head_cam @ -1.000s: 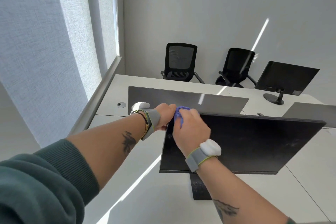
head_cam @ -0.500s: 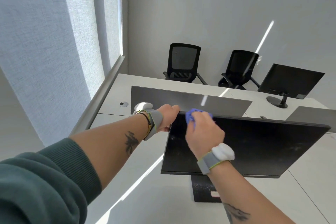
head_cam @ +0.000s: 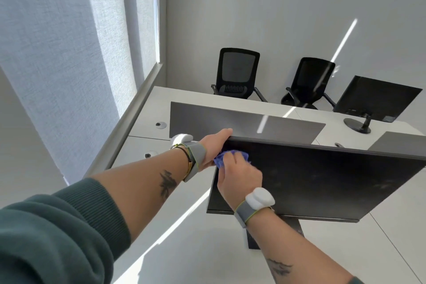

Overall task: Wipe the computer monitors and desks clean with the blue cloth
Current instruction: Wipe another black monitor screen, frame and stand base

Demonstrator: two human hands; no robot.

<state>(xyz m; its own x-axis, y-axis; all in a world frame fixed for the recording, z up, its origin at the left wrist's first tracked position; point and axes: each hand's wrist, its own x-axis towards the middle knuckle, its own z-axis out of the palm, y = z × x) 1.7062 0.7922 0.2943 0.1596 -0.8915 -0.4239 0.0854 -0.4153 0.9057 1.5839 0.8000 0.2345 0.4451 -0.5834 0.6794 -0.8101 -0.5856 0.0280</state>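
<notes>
The monitor [head_cam: 322,180] is standing on the white bench [head_cam: 198,251] just in front of the person, its dark screen facing them. Its long axis is running left to right across the view, and in the picture the top edge is sloping down towards the right. Its stand [head_cam: 253,236] is showing below the lower edge, partly behind the right forearm.

The left hand [head_cam: 213,146] is gripping the monitor's upper left corner, one digit lying along the top edge and the rest going out of sight behind the panel. The right hand [head_cam: 238,175] is curling its fingers round the blue cloth [head_cam: 220,161], which is bunched up and pressed against the screen just below that corner, right beside the left hand. Only bits of the cloth are peeking out around the fingers, so its lie cannot be told.

Both wrists are wearing grey bands with white pods.

A grey divider panel [head_cam: 230,120] is rising behind the monitor. Beyond it a second monitor [head_cam: 378,99] is standing at the far right of the bench, and two black chairs [head_cam: 237,71] are sitting against the wall.
</notes>
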